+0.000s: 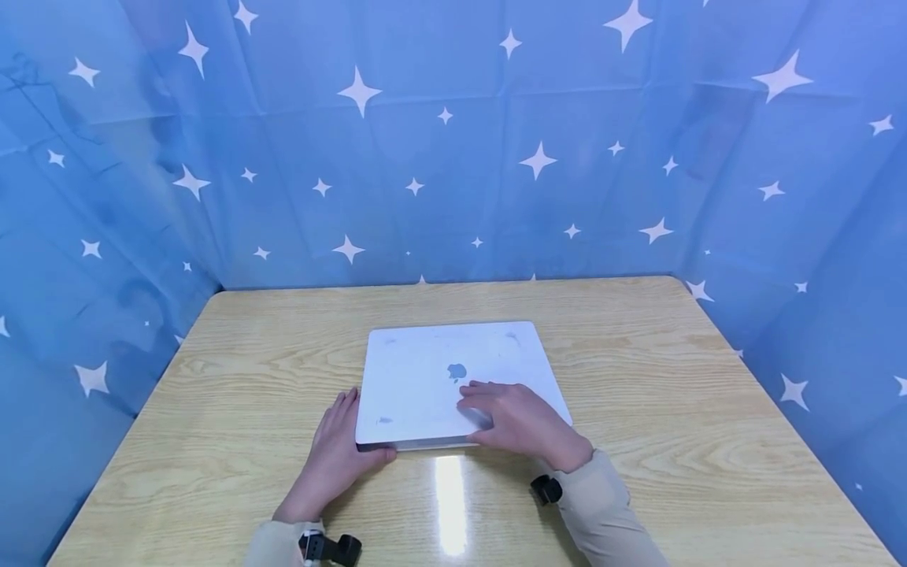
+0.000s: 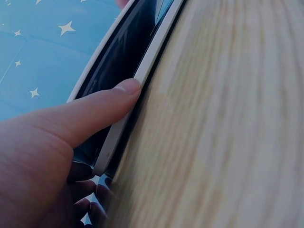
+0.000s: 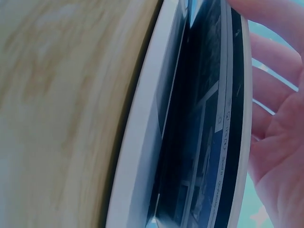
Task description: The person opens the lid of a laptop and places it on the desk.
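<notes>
A silver laptop (image 1: 418,386) with a dark apple logo lies on the table, its lid slightly raised over the base. My left hand (image 1: 338,453) holds the base at the near left corner. Its thumb (image 2: 107,104) presses on the front edge of the base, while the fingers lie along the left side. On the lid's right part, my right hand (image 1: 520,417) has its fingers bent over the top and its thumb at the front edge. A lit screen (image 3: 202,152) shows inside the gap in the right wrist view.
The wooden table (image 1: 673,378) stretches around the laptop on all sides. Behind it and at both sides hangs a blue curtain (image 1: 453,205) with white stars. A bright light reflection lies on the tabletop in front of the laptop.
</notes>
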Tool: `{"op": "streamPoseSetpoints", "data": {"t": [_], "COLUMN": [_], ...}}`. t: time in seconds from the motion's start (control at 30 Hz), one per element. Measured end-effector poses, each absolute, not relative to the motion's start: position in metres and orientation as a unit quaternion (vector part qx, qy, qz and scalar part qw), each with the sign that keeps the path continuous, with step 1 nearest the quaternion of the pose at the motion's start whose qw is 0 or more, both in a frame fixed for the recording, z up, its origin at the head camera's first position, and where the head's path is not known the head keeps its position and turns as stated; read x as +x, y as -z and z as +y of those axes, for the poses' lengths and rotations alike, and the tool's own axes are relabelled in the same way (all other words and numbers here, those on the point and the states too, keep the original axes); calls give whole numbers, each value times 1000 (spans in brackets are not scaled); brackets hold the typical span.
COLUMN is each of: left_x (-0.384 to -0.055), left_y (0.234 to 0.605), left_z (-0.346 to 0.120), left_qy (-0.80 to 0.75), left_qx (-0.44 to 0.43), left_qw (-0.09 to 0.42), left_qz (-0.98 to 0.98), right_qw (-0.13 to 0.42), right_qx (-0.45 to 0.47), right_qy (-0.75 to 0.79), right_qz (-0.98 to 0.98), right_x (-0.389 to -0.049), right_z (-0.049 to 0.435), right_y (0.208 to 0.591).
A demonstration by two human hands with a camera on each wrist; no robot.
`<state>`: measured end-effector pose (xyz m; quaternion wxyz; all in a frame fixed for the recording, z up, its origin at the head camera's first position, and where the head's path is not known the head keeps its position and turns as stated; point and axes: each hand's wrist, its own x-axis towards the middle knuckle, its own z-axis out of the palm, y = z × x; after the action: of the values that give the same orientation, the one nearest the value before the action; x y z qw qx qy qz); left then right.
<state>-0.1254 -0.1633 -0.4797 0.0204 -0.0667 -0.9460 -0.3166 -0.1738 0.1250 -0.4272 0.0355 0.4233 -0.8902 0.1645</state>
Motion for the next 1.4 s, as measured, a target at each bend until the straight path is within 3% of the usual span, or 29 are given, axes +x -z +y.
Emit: {"op": "streamPoseSetpoints", "data": {"t": [0.63, 1.4], "left_x": [-125, -123], "left_y": [479, 476], "left_z": [-165, -164], "left_qy": [328, 322], "left_qx": [-75, -78], "left_qw": [21, 25], "left_qz": [-941, -943], "right_qw": [98, 109], "right_qx": [447, 470], "right_qy": [-178, -184], "right_qz": [-871, -856], "right_x": [-176, -177], "right_z": [128, 130], "right_y": [425, 424]}}
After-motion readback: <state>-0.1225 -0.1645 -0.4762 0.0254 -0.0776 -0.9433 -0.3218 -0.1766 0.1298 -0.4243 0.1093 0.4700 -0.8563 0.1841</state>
